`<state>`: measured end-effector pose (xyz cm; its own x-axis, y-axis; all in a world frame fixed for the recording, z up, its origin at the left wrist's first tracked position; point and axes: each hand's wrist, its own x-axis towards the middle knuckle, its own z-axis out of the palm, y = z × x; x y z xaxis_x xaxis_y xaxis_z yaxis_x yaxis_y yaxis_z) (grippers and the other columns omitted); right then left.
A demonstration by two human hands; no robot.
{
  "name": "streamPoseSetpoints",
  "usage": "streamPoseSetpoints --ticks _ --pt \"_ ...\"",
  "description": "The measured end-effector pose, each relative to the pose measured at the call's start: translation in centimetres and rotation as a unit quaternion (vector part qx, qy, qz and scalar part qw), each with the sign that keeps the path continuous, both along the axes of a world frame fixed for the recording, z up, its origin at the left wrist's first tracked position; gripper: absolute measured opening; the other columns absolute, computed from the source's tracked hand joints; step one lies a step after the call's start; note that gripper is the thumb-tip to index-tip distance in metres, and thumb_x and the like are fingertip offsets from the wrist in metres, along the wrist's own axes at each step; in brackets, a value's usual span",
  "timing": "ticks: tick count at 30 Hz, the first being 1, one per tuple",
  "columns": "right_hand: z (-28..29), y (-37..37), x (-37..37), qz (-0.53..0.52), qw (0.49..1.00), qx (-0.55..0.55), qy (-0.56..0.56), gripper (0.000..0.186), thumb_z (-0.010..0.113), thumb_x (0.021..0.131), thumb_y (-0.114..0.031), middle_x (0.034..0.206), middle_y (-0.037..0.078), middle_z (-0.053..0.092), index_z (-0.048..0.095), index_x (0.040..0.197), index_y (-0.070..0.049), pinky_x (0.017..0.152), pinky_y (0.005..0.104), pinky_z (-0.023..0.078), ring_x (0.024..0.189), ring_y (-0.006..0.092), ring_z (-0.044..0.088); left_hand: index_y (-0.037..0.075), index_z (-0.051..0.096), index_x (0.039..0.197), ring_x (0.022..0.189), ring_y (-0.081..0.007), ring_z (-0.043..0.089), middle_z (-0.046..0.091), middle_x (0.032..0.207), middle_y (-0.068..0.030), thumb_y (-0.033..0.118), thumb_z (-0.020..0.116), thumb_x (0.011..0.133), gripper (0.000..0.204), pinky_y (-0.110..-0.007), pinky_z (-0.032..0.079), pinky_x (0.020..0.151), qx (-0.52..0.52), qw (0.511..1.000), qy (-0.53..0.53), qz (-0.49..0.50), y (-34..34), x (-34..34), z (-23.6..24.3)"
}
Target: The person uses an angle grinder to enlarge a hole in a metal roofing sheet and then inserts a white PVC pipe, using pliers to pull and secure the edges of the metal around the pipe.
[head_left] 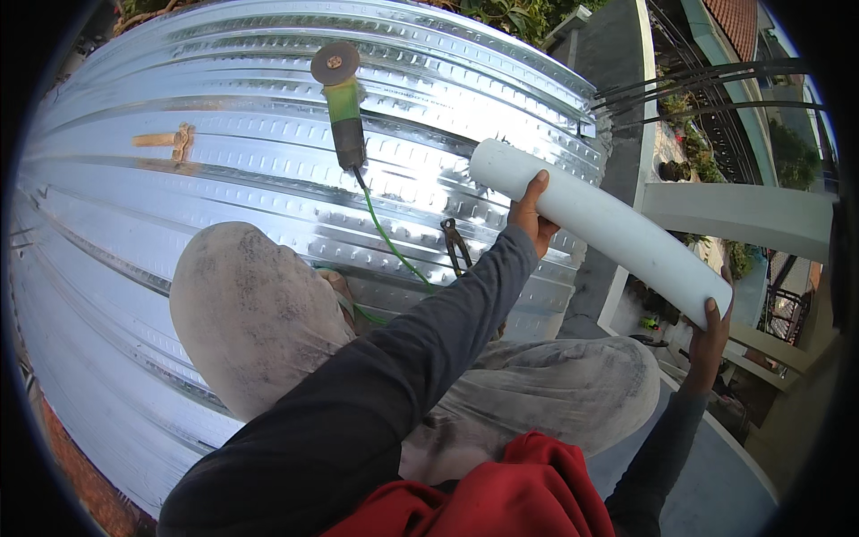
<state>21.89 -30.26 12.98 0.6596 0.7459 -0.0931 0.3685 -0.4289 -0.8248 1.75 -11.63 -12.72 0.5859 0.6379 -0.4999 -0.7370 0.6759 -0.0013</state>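
My left hand [535,215] grips a white plastic pipe [601,225] near its upper end. At the pipe's lower right end, my right hand [712,333] is closed round it. The pipe lies slanted across the right of the view, over the metal sheeting's edge. An angle grinder [343,115] with a cutting disc rests on the shiny ribbed metal sheeting [116,224], its green cord running toward my legs. Black pincers [455,246] lie beside my left forearm.
A hammer [157,140] with a wooden handle lies at left. My bent legs [248,313] are in dusty trousers. At right are a concrete ledge [608,80], a pale beam [734,208], black cables [716,78] and plants below, beyond the edge.
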Motion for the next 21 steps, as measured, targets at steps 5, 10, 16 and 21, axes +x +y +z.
streamPoseSetpoints --ticks 5,10,16,21 --pt "-2.1 -2.2 0.6 -0.044 0.999 -0.010 -0.009 0.083 0.075 0.088 -0.042 0.132 0.016 0.050 0.036 0.153 -0.007 0.074 0.0321 0.058 0.112 0.0261 0.060 0.008 0.045 0.143 0.120 -0.0270 0.057 0.051 0.133 -0.0099 0.051 0.079 0.087 0.078 -0.046 0.053 0.097 -0.031 0.999 -0.002 -0.040 -1.2 2.3 -2.8" --pt "-3.3 -3.1 0.6 0.045 0.989 -0.047 -0.132 0.085 0.081 0.083 -0.041 0.131 0.014 0.047 0.038 0.148 -0.008 0.105 0.0402 0.042 0.123 0.0272 0.049 0.008 0.046 0.143 0.117 -0.0266 0.058 0.053 0.131 -0.0092 0.052 0.077 0.088 0.077 -0.047 0.051 0.095 -0.040 0.997 -0.034 -0.056 0.1 2.2 -4.8" --pt "-4.0 -3.9 -2.9 0.133 0.977 -0.050 -0.157 0.093 0.092 0.068 -0.035 0.139 0.015 0.046 0.039 0.141 -0.012 0.109 0.0448 0.039 0.130 0.0310 0.047 0.006 0.049 0.140 0.118 -0.0274 0.060 0.058 0.128 -0.0121 0.056 0.075 0.086 0.077 -0.047 0.054 0.095 -0.016 0.996 -0.048 -0.079 -1.2 1.0 -5.5" --pt "-2.9 -2.3 -5.6 0.181 0.950 -0.073 -0.245 0.087 0.090 0.063 -0.020 0.139 0.018 0.047 0.044 0.137 -0.014 0.108 0.0479 0.042 0.129 0.0355 0.049 0.007 0.050 0.137 0.115 -0.0287 0.064 0.061 0.125 -0.0127 0.058 0.066 0.092 0.070 -0.048 0.054 0.095 -0.042 0.996 -0.014 -0.078 -0.1 1.4 -5.2"
